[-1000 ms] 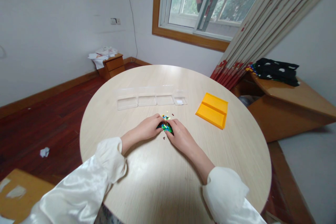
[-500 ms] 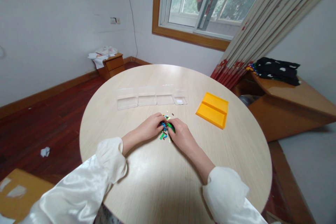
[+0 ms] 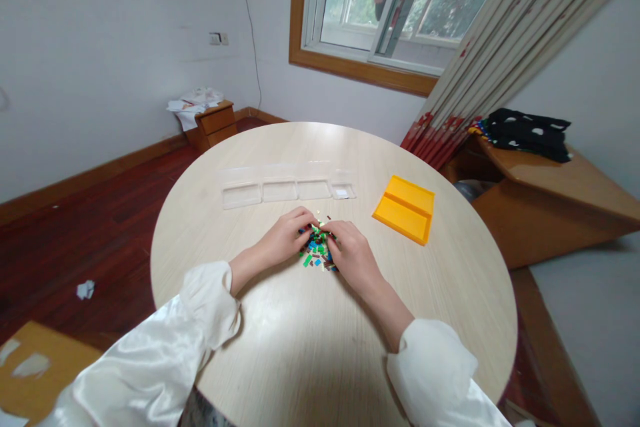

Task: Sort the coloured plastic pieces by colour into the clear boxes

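Observation:
A loose pile of small toy bricks (image 3: 318,245) in green, blue, dark brown and white lies on the round table between my hands. My left hand (image 3: 286,235) touches the pile's left side, its fingers curved over the top and its thumb apart from them. On the other side my right hand (image 3: 353,253) arches over the bricks, fingers bent and thumb lower down at the pile's edge. Both hands look open, but bricks beneath the fingers are partly hidden. One or two bricks lie loose just beyond the fingertips.
Behind the pile stands a row of clear plastic boxes (image 3: 280,191) with raised lids. A yellow two-part tray (image 3: 404,219) sits to the right on the light wooden table (image 3: 280,360). Past the table's right edge is a brown cabinet (image 3: 565,213) with black cloth on it.
My hands have moved slightly apart, the right one outward. The bricks between them are spread wider and more of the pile shows.

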Available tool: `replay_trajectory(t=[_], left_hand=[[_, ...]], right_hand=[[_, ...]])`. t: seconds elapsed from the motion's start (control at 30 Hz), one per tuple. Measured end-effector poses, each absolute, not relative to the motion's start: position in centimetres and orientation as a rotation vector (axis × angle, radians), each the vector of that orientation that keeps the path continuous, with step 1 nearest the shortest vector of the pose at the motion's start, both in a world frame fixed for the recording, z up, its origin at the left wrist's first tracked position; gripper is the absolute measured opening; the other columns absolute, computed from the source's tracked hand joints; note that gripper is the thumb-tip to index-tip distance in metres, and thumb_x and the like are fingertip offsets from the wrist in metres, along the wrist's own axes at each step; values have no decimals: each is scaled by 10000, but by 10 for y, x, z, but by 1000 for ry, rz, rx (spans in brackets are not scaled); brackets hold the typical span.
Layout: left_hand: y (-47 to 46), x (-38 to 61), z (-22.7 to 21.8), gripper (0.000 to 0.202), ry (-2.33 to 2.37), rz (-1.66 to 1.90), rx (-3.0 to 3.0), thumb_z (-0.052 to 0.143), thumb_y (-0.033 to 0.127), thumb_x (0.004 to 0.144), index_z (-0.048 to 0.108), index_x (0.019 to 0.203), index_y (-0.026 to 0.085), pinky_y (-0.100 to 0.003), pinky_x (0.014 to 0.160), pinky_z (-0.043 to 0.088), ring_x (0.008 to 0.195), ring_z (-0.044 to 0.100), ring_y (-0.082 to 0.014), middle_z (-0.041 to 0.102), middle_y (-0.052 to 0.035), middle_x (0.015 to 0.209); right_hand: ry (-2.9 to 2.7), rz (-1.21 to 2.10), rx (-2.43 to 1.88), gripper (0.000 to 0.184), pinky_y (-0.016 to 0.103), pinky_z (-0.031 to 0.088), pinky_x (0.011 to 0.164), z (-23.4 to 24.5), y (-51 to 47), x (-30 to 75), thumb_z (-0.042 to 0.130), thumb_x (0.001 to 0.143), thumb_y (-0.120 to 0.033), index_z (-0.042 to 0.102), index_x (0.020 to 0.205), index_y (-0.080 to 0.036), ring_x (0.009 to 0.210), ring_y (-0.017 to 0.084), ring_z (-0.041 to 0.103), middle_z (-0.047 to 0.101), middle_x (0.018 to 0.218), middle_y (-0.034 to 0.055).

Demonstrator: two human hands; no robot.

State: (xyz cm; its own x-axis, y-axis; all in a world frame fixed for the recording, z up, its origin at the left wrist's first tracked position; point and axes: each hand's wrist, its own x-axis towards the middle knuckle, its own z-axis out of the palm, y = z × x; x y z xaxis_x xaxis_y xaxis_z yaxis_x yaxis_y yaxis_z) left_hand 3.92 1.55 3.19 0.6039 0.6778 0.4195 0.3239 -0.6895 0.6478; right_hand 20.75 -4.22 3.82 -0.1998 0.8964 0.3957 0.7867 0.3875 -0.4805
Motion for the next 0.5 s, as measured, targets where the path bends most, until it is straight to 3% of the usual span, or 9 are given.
replay_trajectory(t=[0.37, 0.5], left_hand=[[14, 37, 38, 162, 805, 893, 2338, 456, 143, 839, 610, 885, 157, -286, 794, 456, 863, 563, -154, 593, -51, 888], [20, 26, 44, 219, 965, 765, 2333, 523, 219, 820, 592, 1022, 174, -326, 852, 452, 947, 568, -188, 603, -71, 1006]], right_hand=[[-2002, 226, -1424, 275, 358, 470, 874, 41, -44, 207, 426, 807, -66, 624, 939, -202, 958, 202, 582, 642, 961, 75], [-1990, 309, -1627, 250, 346, 472, 842, 47, -47, 213, 446, 844, -140, 616, 1021, -182, 907, 199, 609, 642, 975, 90]])
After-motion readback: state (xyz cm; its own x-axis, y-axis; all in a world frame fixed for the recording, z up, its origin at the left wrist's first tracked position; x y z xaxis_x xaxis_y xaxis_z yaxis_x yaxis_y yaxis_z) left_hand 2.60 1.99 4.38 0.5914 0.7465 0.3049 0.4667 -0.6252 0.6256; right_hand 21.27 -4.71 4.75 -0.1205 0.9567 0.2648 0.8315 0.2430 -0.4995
